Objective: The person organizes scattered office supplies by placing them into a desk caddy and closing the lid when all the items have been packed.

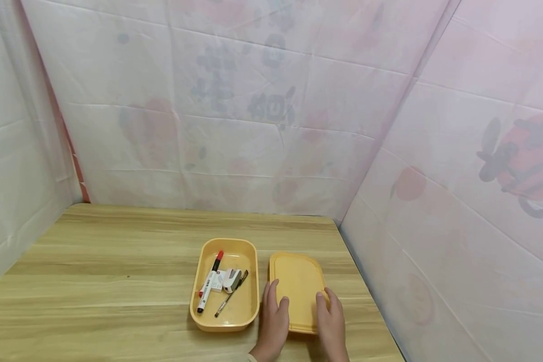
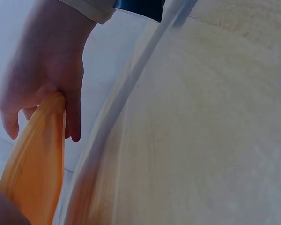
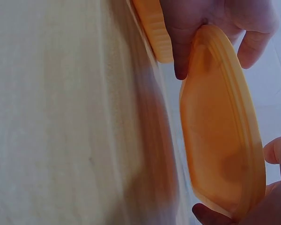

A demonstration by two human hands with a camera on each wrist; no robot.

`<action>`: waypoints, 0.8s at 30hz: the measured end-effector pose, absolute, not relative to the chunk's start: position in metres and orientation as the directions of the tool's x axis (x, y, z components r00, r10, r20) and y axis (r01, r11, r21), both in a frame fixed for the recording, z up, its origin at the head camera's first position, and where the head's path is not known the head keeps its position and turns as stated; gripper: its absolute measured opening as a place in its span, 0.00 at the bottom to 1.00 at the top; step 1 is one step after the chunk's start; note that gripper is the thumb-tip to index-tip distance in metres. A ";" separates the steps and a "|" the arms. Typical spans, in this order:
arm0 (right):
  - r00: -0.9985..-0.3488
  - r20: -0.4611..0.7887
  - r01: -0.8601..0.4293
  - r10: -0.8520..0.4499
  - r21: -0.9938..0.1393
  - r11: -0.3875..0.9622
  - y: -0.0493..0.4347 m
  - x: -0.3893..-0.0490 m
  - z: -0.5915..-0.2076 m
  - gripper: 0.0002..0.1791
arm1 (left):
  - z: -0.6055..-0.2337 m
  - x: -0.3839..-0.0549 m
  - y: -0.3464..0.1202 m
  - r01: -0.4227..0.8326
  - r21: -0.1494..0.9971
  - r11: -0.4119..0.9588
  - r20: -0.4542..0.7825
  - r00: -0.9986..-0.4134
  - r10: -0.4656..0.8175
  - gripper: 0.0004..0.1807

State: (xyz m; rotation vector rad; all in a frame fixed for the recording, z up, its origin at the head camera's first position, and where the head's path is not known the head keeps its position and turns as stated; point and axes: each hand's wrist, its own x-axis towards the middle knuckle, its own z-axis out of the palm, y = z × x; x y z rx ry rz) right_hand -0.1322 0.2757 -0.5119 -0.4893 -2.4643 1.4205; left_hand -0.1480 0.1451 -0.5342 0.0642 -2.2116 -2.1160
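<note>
Both hands hold a yellow lid (image 1: pixel 297 291) by its two long sides. My left hand (image 1: pixel 273 318) grips its left edge, and my right hand (image 1: pixel 332 319) grips the right edge. The wrist views show the lid (image 3: pixel 220 140) tilted, with its rimmed underside in sight and held off the table. Across the lid in the right wrist view are the left hand's fingers (image 3: pixel 180 56). Just left of the lid stands an open yellow box (image 1: pixel 226 326). Inside lie markers (image 1: pixel 206 294), a pen (image 1: pixel 228 299), a small white block (image 1: pixel 217 281) and a small white-and-grey item (image 1: pixel 232 280).
The wood-grain table (image 1: pixel 108 291) stretches widely to the left of the box. Printed white sheeting (image 1: pixel 253 161) rises behind the table, and more sheeting (image 1: pixel 457 241) runs along its right side, near the right hand.
</note>
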 end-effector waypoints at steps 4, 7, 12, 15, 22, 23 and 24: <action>-0.912 0.081 0.126 0.403 -0.878 0.461 0.274 -0.131 -0.506 0.34 | -0.530 -0.147 0.144 0.046 0.993 0.105 0.055 -0.995 -0.088 0.27; -0.907 0.104 0.107 0.409 -0.880 0.462 0.273 -0.131 -0.503 0.33 | -0.527 -0.146 0.143 0.063 0.988 0.138 0.075 -0.994 -0.083 0.27; -0.898 0.132 0.088 0.420 -0.881 0.465 0.271 -0.132 -0.498 0.33 | -0.522 -0.145 0.142 0.096 0.987 0.131 0.104 -0.993 -0.059 0.27; -0.895 0.147 0.071 0.421 -0.885 0.461 0.270 -0.133 -0.496 0.32 | -0.519 -0.146 0.140 0.114 0.986 0.123 0.120 -0.992 -0.043 0.27; -0.895 0.160 0.030 0.416 -0.910 0.413 0.264 -0.134 -0.490 0.31 | -0.513 -0.146 0.130 0.213 0.964 0.157 0.225 -0.972 -0.064 0.24; -0.897 0.159 0.024 0.411 -0.914 0.405 0.263 -0.134 -0.489 0.31 | -0.513 -0.146 0.128 0.222 0.961 0.162 0.235 -0.970 -0.065 0.23; -0.901 0.154 0.020 0.405 -0.919 0.394 0.261 -0.135 -0.488 0.31 | -0.512 -0.146 0.126 0.228 0.960 0.160 0.241 -0.968 -0.066 0.23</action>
